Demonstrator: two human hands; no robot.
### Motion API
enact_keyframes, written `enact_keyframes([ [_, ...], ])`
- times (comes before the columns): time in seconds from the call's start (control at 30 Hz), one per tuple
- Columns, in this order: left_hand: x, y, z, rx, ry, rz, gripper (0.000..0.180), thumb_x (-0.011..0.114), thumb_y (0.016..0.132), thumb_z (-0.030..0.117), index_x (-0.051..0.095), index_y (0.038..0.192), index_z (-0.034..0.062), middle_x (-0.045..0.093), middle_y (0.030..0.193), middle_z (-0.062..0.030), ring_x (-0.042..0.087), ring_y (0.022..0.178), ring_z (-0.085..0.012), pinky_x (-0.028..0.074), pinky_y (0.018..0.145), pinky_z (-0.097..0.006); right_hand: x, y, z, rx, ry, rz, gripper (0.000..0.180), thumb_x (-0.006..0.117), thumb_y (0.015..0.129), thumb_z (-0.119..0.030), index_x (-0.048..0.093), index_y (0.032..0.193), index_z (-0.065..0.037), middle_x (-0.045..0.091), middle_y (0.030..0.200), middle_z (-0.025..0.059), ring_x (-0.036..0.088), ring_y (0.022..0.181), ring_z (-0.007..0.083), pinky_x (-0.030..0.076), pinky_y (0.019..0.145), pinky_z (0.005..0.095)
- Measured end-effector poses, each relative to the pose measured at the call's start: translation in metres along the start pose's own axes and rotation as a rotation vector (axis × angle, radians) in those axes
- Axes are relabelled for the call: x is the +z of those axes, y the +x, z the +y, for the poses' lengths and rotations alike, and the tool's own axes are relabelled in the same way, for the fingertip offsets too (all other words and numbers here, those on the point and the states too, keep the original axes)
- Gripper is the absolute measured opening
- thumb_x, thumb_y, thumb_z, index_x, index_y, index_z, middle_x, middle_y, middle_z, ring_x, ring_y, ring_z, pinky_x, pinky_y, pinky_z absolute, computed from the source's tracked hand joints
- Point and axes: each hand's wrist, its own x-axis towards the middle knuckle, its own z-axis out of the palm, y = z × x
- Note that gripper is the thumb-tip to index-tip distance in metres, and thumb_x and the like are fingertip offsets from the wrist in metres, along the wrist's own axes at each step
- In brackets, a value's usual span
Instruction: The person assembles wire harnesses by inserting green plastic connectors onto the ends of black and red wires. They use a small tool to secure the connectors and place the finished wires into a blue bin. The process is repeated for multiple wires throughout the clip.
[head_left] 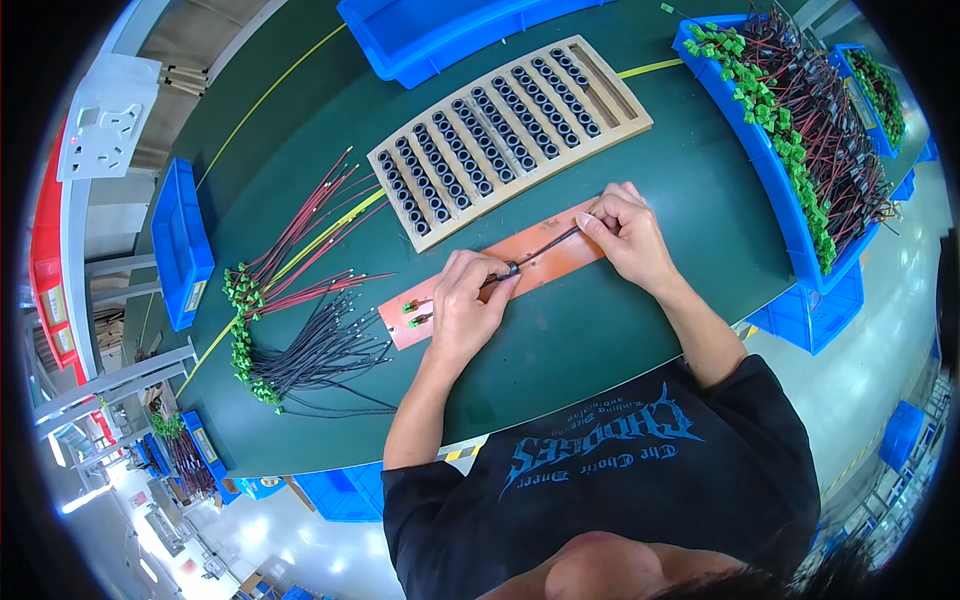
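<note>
An orange board (pixel 545 262) lies across the green table in front of me. My left hand (pixel 466 305) pinches a small black ring (pixel 512 268) over the board, and dark wires seem to run through it. Beyond the ring, a thin dark cable (pixel 556 242) stretches to the right. My right hand (pixel 630 238) grips its far end between thumb and fingers; the tip is hidden. Left of my left hand, two green connectors (pixel 415 312) rest at the board's left end, with their wires passing under my fingers.
Behind the board stands a wooden rack (pixel 632 128) with rows of black rings. Red wires (pixel 310 230) and black wires (pixel 315 345) with green connectors lie at left. Blue bins stand at the left (pixel 182 245), back (pixel 405 62) and right (pixel 790 225); the right one is full of wired connectors.
</note>
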Motion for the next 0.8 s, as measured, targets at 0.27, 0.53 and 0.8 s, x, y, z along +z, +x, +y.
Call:
enact_keyframes([
  [0.27, 0.002, 0.0, 0.007, -0.047, 0.012, 0.012, 0.03, 0.083, 0.081, 0.001, 0.068, 0.106, -0.0007, 0.068, 0.097, -0.0134, 0.066, 0.089, -0.0318, 0.055, 0.076, -0.042, 0.0, 0.001, -0.002, -0.007, -0.018, 0.01, 0.029, 0.076, 0.095, -0.017, 0.061, 0.075, -0.002, 0.05, 0.071, 0.0048, 0.046, 0.077, 0.0227, 0.04, 0.077, 0.0391],
  [0.53, -0.014, 0.013, 0.017, 0.119, 0.299, -0.102, 0.02, 0.084, 0.08, 0.006, 0.072, 0.093, -0.0018, 0.066, 0.093, -0.0129, 0.063, 0.09, -0.0326, 0.053, 0.077, -0.043, -0.002, -0.001, 0.002, -0.031, -0.01, 0.01, 0.029, 0.077, 0.094, -0.018, 0.061, 0.075, -0.002, 0.05, 0.071, 0.0044, 0.045, 0.075, 0.0223, 0.039, 0.075, 0.0386],
  [0.8, -0.004, 0.009, 0.001, 0.179, 0.21, -0.081, 0.022, 0.083, 0.079, 0.003, 0.069, 0.095, -0.0023, 0.065, 0.094, -0.0141, 0.063, 0.091, -0.0337, 0.053, 0.077, -0.044, -0.002, -0.001, 0.001, -0.028, 0.024, 0.015, 0.03, 0.077, 0.094, -0.018, 0.061, 0.075, -0.003, 0.05, 0.071, 0.004, 0.045, 0.074, 0.0215, 0.039, 0.074, 0.0379],
])
